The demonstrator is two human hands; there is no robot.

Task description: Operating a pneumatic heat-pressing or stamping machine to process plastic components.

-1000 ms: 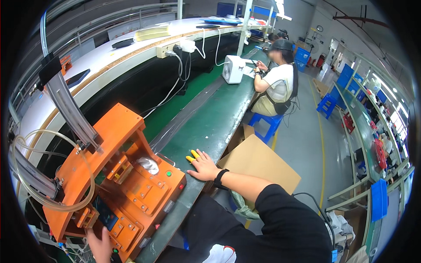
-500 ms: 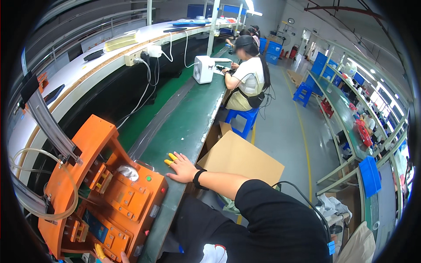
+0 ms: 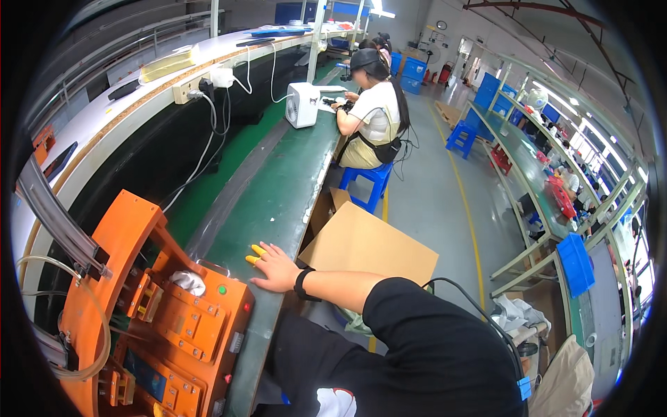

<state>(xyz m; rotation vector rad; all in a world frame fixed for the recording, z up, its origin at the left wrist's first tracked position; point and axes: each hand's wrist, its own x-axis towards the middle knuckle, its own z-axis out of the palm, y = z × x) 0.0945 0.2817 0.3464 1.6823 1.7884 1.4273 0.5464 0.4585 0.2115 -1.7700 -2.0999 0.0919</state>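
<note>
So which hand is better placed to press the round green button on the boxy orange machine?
Probably the right hand: it rests spread on the long green bench, close to the button. The left hand barely shows, at the lower edge, farther from it.

Orange machine (image 3: 182, 325), grn btn (image 3: 222, 290); yel finger cots (image 3: 258, 249); grn bench (image 3: 264, 215).

As the view swings right, the left hand (image 3: 159, 411), earlier plainly visible at the orange press (image 3: 182, 316), drops almost out of sight, leaving a yellow fingertip (image 3: 158, 409) below and left of the right hand (image 3: 276, 270).
</note>
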